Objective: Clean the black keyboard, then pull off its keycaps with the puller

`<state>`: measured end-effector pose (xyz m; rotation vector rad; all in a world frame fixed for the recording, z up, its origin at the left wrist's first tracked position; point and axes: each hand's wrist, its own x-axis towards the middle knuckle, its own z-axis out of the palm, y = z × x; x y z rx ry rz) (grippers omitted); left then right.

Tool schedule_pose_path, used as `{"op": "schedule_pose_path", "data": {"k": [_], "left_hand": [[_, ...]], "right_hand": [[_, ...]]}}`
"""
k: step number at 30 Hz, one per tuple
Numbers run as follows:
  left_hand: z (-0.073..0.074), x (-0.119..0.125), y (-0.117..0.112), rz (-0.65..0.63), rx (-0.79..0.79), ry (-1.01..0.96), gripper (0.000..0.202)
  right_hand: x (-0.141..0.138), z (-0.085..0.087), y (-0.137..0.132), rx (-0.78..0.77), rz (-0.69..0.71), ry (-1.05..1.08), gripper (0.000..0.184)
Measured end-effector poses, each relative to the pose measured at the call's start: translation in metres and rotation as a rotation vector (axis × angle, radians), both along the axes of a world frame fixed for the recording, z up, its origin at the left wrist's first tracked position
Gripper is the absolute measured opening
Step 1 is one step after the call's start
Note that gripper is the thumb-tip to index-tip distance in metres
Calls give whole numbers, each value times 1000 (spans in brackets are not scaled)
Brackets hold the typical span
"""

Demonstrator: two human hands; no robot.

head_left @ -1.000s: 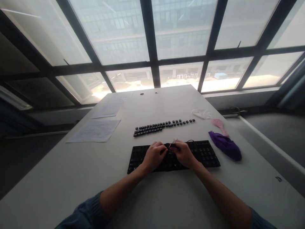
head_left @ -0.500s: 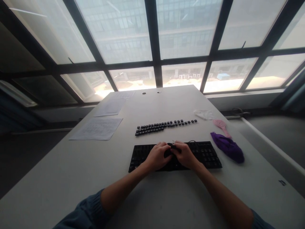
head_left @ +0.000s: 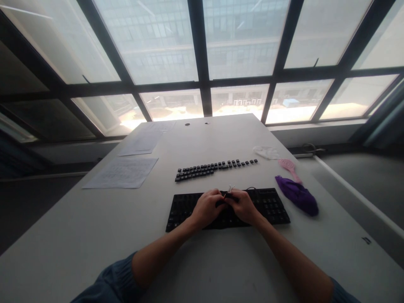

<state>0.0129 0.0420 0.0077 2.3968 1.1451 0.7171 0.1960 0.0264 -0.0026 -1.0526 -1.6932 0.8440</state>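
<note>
A black keyboard (head_left: 271,206) lies on the white table (head_left: 94,235) in front of me. Both my hands rest over its middle. My left hand (head_left: 206,207) is curled, fingertips pinched toward the right hand. My right hand (head_left: 242,205) is closed on a small thin tool (head_left: 229,189) whose light tip sticks up between the hands. What the left fingers pinch is too small to make out. A row of loose black keycaps (head_left: 214,167) lies on the table just beyond the keyboard.
A purple cloth (head_left: 297,195), a pink brush (head_left: 288,166) and a white crumpled item (head_left: 265,151) lie to the right. Paper sheets (head_left: 123,172) lie at the left and further back (head_left: 142,143). The table's right edge drops near a window sill.
My hands stay together over the keyboard's middle with only slight finger movement; the view has shifted a little.
</note>
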Motion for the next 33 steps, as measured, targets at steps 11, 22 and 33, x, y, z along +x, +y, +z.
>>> {"op": "schedule_pose_path", "data": {"k": [11, 22, 33], "left_hand": [[-3, 0, 0, -22, -9, -88, 16], [0, 0, -1, -95, 100, -60, 15], [-6, -2, 1, -114, 174, -107, 21]], "right_hand": [[0, -2, 2, -25, -87, 87, 12], [-3, 0, 3, -88, -215, 36, 22], [-4, 0, 0, 45, -147, 26, 19]]}}
